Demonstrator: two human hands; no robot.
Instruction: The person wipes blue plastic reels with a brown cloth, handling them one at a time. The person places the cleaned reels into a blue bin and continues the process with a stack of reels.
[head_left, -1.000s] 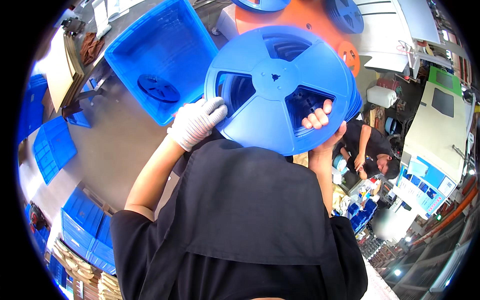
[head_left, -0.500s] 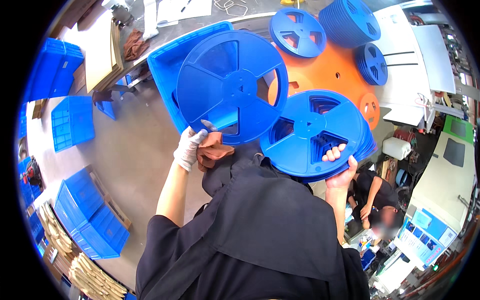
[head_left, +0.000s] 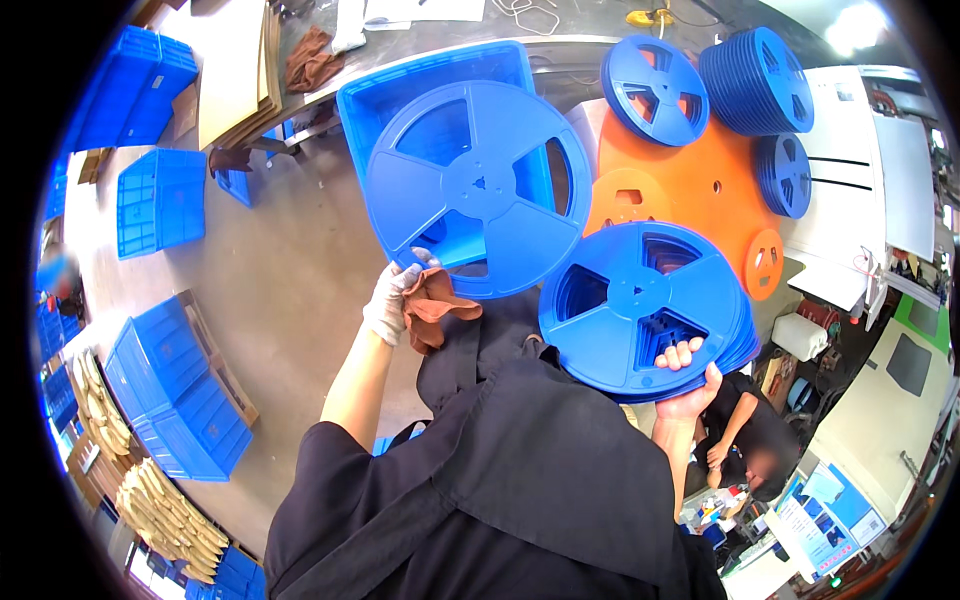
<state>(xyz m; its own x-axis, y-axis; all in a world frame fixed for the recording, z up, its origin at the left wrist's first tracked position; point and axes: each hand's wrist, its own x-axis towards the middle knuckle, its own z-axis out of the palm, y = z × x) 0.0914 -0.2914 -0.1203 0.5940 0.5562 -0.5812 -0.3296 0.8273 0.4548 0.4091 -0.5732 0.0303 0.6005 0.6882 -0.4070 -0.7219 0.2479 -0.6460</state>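
Observation:
My left hand [head_left: 391,303], in a pale glove, grips the lower left rim of a large blue reel disc [head_left: 487,188]. A brown cloth [head_left: 435,306] is bunched in the same hand, beneath the rim. The disc is held up in front of a blue bin [head_left: 368,120] and partly hides it. My bare right hand [head_left: 690,378] grips the near right edge of a stack of blue reel discs [head_left: 630,300], fingers hooked over the rim into an opening of the top disc. The stack rests at the near edge of an orange round table [head_left: 680,190].
More blue disc stacks [head_left: 755,80] and a smaller one [head_left: 656,90] stand on the orange table. Blue bins [head_left: 180,395] stand on the floor at left. A grey workbench [head_left: 420,38] runs along the far side. At right, a seated co-worker [head_left: 745,430] leans over.
The view has shifted, so most surroundings appear moved rightward. The held disc has turned slightly and faces me more flatly. Both hands keep their holds.

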